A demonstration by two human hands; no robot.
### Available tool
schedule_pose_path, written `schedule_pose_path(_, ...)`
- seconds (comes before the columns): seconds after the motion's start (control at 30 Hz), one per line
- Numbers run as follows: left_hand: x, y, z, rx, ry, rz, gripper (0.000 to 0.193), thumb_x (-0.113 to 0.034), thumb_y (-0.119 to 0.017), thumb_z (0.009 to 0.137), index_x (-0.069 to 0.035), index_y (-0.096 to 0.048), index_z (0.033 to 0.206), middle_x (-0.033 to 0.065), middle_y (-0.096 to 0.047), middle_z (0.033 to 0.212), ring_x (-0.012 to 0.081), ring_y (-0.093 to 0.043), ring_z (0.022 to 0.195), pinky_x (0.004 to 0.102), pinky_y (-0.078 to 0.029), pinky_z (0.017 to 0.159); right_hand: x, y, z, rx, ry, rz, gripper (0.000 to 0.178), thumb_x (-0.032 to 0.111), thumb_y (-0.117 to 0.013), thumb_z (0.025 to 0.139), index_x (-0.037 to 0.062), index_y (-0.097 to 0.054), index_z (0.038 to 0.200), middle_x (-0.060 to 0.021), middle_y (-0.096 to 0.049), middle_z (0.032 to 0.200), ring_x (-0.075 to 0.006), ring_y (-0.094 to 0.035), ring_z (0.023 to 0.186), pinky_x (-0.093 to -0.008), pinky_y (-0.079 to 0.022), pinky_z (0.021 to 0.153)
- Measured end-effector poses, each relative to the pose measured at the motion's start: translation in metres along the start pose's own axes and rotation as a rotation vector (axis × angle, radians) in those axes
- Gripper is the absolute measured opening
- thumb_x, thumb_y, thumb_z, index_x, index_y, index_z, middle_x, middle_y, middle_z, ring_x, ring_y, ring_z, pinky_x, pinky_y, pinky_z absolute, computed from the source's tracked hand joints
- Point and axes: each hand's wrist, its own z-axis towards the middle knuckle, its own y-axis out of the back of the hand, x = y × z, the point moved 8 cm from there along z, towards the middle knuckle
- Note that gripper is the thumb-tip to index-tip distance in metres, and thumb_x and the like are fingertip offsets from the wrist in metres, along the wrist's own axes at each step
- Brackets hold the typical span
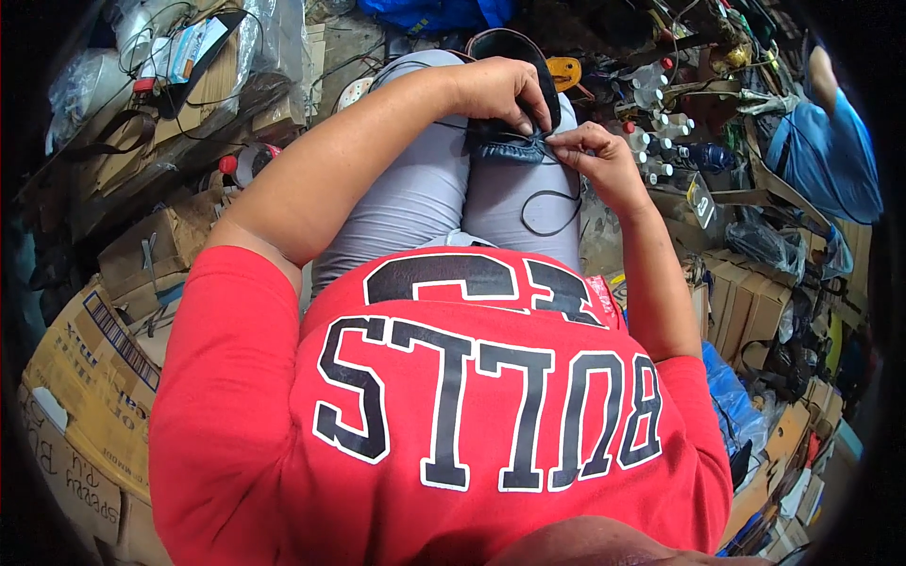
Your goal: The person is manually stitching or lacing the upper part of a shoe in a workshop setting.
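Note:
Across my thighs lies a dark shoe (510,149), its near end blue-black with a puckered edge and its opening on the far side. My left hand (505,90) reaches over it from the left, fingers bent and pinched together at the shoe's upper. From the right, my right hand (599,160) pinches thumb and forefinger at the shoe's near right edge, on a thin black cord. A loop of this black cord (525,219) hangs over my right thigh. The fingertips hide exactly where the cord meets the shoe.
Plastic bottles (651,141) with white and red caps stand to the right. A red-capped bottle (247,165) lies left of my arm. Cardboard boxes (90,363) fill the left side; flattened cartons (746,302) lie at right. Beyond my knees is a blue plastic sheet (429,13).

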Motion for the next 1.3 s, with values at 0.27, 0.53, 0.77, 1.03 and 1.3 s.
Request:
schedule_pose_path(0.27,-0.007,0.001,0.001,-0.033,-0.056,0.016,0.029,-0.01,-0.073,0.07,-0.016,-0.072,0.099,0.0028,-0.048,0.085,0.0183,-0.05,0.086,0.0276,-0.042,0.077,-0.004,0.007,-0.002,0.088,-0.013,0.091,0.022,0.001,-0.062,0.08,0.006,-0.07,0.1,-0.0024,-0.059,0.092,-0.0107,-0.054,0.091,-0.0229,-0.043,0.082)
schedule_pose_path(0.53,0.005,0.0,0.001,-0.027,0.034,-0.058,0.032,-0.006,-0.075,0.065,-0.015,-0.072,0.095,0.0043,-0.049,0.086,0.0194,-0.05,0.086,0.0295,-0.043,0.078,0.002,-0.006,0.003,-0.062,-0.058,0.133,0.013,0.005,-0.071,0.075,0.0033,-0.07,0.088,-0.0025,-0.061,0.085,-0.0087,-0.056,0.079,-0.0225,-0.045,0.071)
schedule_pose_path(0.77,-0.016,0.029,-0.037,-0.508,-0.046,0.13,0.035,0.003,-0.058,0.069,-0.009,-0.061,0.102,0.0135,-0.048,0.104,0.0297,-0.049,0.102,0.035,-0.041,0.089,0.036,-0.005,-0.007,-0.118,0.127,-0.233,0.014,0.007,-0.071,0.076,0.0082,-0.07,0.089,-0.0021,-0.05,0.074,-0.0119,-0.051,0.071,-0.0253,-0.042,0.064)
schedule_pose_path(1.03,-0.04,0.028,-0.103,-0.577,0.159,0.156,0.029,0.011,-0.054,0.072,-0.008,-0.069,0.088,0.0089,-0.052,0.076,0.0244,-0.055,0.071,0.0328,-0.045,0.071,0.053,-0.019,-0.035,-0.204,0.214,-0.598,0.029,0.006,-0.065,0.075,0.0151,-0.068,0.102,-0.0089,-0.054,0.077,-0.0258,-0.054,0.073,-0.0373,-0.04,0.072)
schedule_pose_path(1.3,-0.054,0.015,-0.121,-0.62,0.259,0.575,0.011,-0.008,-0.064,0.073,-0.013,-0.069,0.08,0.0048,-0.054,0.079,0.0242,-0.053,0.084,0.0381,-0.036,0.077,0.056,-0.03,-0.043,-0.233,0.244,-0.742,0.039,0.007,-0.062,0.076,0.0155,-0.062,0.113,-0.0063,-0.051,0.08,-0.0227,-0.052,0.08,-0.0382,-0.033,0.08)
